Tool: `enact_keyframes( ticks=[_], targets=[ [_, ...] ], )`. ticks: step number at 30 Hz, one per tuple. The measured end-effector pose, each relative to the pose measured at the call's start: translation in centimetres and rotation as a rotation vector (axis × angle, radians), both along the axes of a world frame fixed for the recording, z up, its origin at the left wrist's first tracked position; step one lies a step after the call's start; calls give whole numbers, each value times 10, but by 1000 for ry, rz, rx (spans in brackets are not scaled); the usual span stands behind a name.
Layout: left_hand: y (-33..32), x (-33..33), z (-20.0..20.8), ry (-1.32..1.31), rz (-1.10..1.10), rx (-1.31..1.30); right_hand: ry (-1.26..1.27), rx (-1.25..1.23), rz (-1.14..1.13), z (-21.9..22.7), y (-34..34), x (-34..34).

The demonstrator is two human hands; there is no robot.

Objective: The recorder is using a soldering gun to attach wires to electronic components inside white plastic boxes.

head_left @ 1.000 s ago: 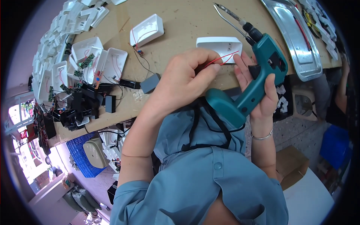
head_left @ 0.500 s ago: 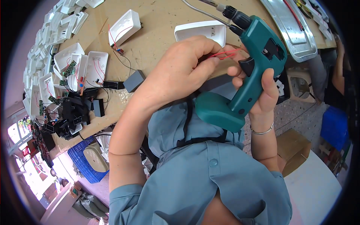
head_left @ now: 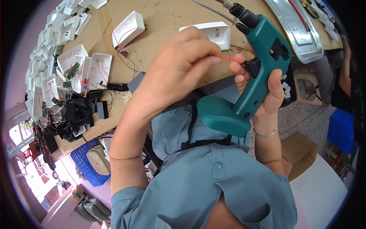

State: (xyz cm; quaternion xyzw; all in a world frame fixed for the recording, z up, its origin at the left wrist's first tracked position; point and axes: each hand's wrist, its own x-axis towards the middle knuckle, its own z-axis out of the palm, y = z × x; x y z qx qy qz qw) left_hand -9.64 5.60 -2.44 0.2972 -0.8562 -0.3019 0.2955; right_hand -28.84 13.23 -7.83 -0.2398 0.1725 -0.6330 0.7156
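My right hand (head_left: 272, 89) is wrapped round the grip of a green pistol-shaped soldering gun (head_left: 263, 49), with fingers beside its black trigger. A thin metal tube runs beside its front end, and the tip is cut off at the top edge. My left hand (head_left: 179, 70), blurred by motion, pinches red wires (head_left: 227, 57) between thumb and forefinger. The wires stretch toward my right fingertips, where their far ends are hard to make out. Just beyond my hands, a white plastic casing (head_left: 223, 42) lies on the table, partly covered by my left hand.
Another white casing (head_left: 129, 28) with red wires lies farther left on the brown table (head_left: 160, 19). Several wired casings (head_left: 100, 68), green circuit boards (head_left: 72, 71) and black parts (head_left: 78, 112) crowd the left. A metal tray (head_left: 305, 45) sits at the right. White casings (head_left: 49, 34) are heaped far left.
My left hand has shifted up and slightly left, drawing the red wires straighter. The soldering gun in my right hand has barely moved.
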Motion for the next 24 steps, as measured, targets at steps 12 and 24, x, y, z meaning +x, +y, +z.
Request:
enact_keyframes(
  ticks=[12,24],
  targets=[
    [-18,88,43,642,212,383,93,17,-141,-1,-10,8],
    [22,-15,-30,-14,297,14,44,74,-120,-6,-16,6]
  ],
)
